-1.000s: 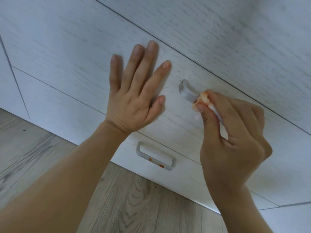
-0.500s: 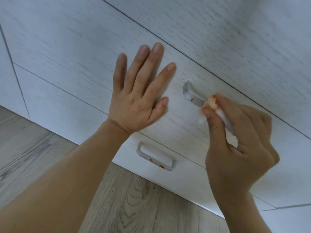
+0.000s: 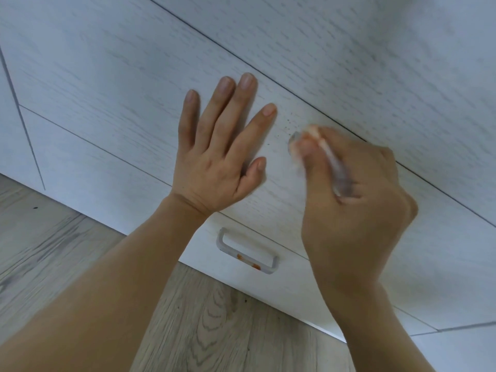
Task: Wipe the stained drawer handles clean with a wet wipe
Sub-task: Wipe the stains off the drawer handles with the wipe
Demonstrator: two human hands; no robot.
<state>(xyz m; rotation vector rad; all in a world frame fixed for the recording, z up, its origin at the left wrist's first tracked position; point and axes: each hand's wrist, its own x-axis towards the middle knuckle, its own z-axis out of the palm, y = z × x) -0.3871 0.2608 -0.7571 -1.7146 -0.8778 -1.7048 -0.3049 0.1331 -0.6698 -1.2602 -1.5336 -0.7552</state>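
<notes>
My right hand [image 3: 357,210] pinches a white wet wipe [image 3: 311,135], stained orange at its tip, against the left end of the upper drawer handle [image 3: 293,137]. The hand is blurred and hides most of that grey handle. My left hand [image 3: 217,154] lies flat with straight fingers on the white drawer front [image 3: 120,103], just left of the handle. Small dark specks [image 3: 287,124] dot the front beside the handle. On the drawer below, a second grey handle [image 3: 248,251] carries orange stains along its lower bar.
White wood-grain drawer fronts fill the upper view, with a narrow panel [image 3: 10,130] at far left. Grey wood-look flooring [image 3: 201,326] runs below the bottom drawer.
My right hand has slid the wipe left along the upper handle, now covering nearly all of it, after sitting farther right half a second ago. My left hand stays pressed in place.
</notes>
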